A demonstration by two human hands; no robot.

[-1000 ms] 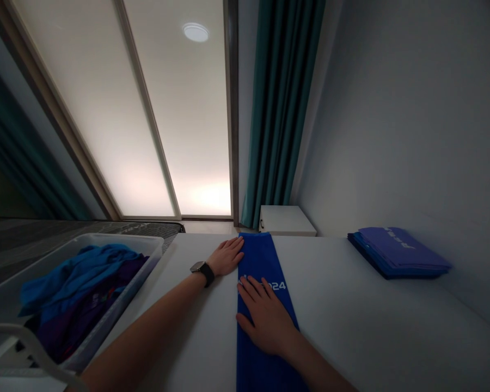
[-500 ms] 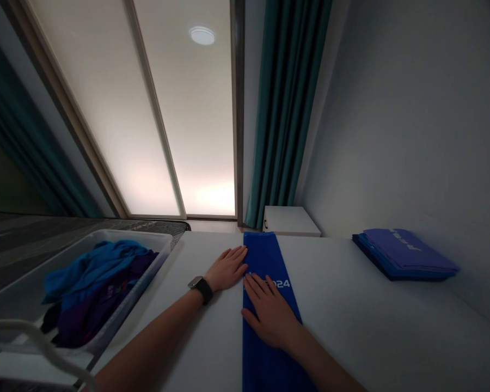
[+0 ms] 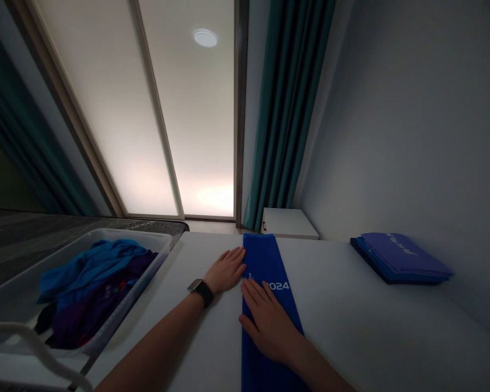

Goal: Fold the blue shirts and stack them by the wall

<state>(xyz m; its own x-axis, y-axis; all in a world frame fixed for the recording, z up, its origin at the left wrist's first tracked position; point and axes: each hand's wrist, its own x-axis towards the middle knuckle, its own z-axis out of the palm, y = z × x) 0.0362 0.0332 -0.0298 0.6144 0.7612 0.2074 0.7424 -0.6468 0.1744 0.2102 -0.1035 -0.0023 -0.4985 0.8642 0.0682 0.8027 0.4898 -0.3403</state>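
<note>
Currently listed: one cloth (image 3: 261, 256), blue, a long flat strip on the table (image 3: 351, 326), running away from me to the table's far edge. White print crosses it, reading 2024 at the right end; part of the print lies under my right hand.

Right hand (image 3: 269, 324): palm down on the cloth, over its left half. I have the fingers straightened and laid nearly side by side, the thumb spread to the cloth's left edge; they press flat and grip nothing.

Left hand (image 3: 224, 273): palm down just left of the cloth, further along it than my right hand. Fingers outstretched and close together, their tips meeting the cloth's left edge; I have hold of nothing with them. On the wrist, one watch (image 3: 203, 292), black strap.

One tub (image 3: 157, 243), whitish, well left of the cloth. Contents: blue clothes (image 3: 98, 267) and purple clothes (image 3: 102, 307), loosely heaped.

One stack (image 3: 404, 256), folded, well right of the cloth; purple with white print on top, blue beneath.

One cabinet (image 3: 289, 222), white, beyond the cloth's far end.

One curtain (image 3: 288, 120), teal, hanging beyond the cloth.

One door (image 3: 200, 136), frosted and lit, beyond the cloth and to its left.
</note>
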